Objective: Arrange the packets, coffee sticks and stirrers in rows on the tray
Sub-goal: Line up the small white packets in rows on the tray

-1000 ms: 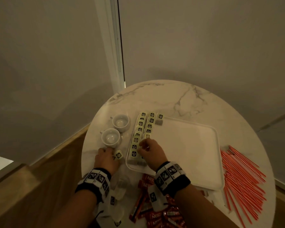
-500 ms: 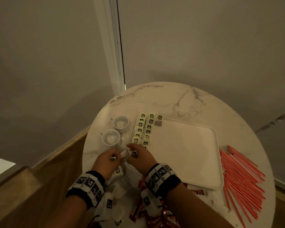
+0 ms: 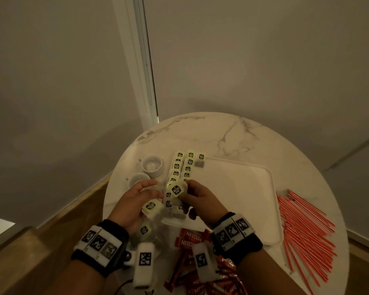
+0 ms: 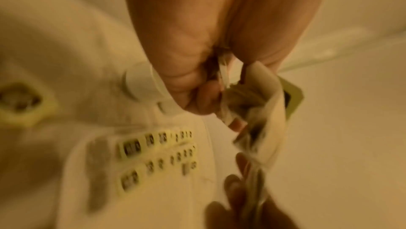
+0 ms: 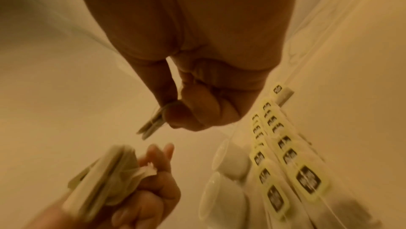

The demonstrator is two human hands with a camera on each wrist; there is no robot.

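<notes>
Tea bag packets [image 3: 180, 167] with yellow-green tags lie in rows along the left side of the white tray [image 3: 243, 188]. My left hand [image 3: 136, 201] is raised by the tray's near left corner and grips a small bundle of tea bags [image 3: 150, 206], which shows blurred in the left wrist view [image 4: 261, 104]. Just to its right, my right hand [image 3: 197, 199] pinches one tea bag's tag [image 3: 176, 189] between thumb and fingers above the rows; the right wrist view shows the tag [image 5: 152, 124] edge-on. Red coffee sticks [image 3: 189, 243] lie near me. Red stirrers [image 3: 303, 235] lie right of the tray.
Two white cups [image 3: 152, 165] [image 3: 137, 180] stand left of the tray on the round marble table [image 3: 222, 133]. More tea bags [image 3: 144, 231] lie on the table under my left wrist. A wall and window frame stand close behind the table.
My right hand left the tray's rows and met the left hand at the tray's near left corner. Both hands then rose, and the right now pinches a tea bag tag.
</notes>
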